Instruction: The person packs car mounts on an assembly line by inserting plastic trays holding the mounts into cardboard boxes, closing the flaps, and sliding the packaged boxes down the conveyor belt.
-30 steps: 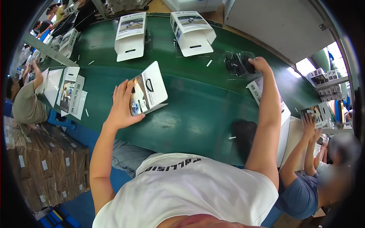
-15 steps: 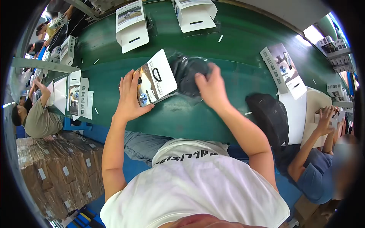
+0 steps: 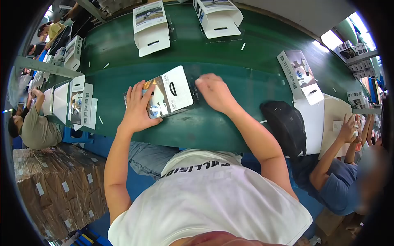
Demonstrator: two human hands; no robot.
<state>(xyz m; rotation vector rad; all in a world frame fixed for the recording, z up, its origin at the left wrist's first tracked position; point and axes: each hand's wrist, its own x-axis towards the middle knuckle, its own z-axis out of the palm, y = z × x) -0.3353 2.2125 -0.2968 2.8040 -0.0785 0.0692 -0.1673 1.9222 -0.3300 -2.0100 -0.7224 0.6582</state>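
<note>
My left hand (image 3: 137,108) is wrapped around a printed cardboard box (image 3: 177,92), which lies tilted on the green work surface. The box's white end flap with a black handle slot stands out to the right. At that open end, only a dark edge of a black plastic-wrapped item (image 3: 195,95) shows; the rest is hidden by the box. My right hand (image 3: 215,93) is at this end with its fingers curled together at the wrapped item, slightly blurred. Its thumb is mostly hidden.
Two open boxes (image 3: 152,30) (image 3: 219,22) stand at the back. Another box (image 3: 301,76) lies right, near a black mesh cap (image 3: 284,129). More boxes (image 3: 78,102) are left. A co-worker's hand (image 3: 349,129) works at right; wrapped cartons (image 3: 61,184) are stacked lower left.
The black wrapped item has gone from beside the box to mostly inside its open end. My right hand has moved left towards the box. My left hand still holds the box.
</note>
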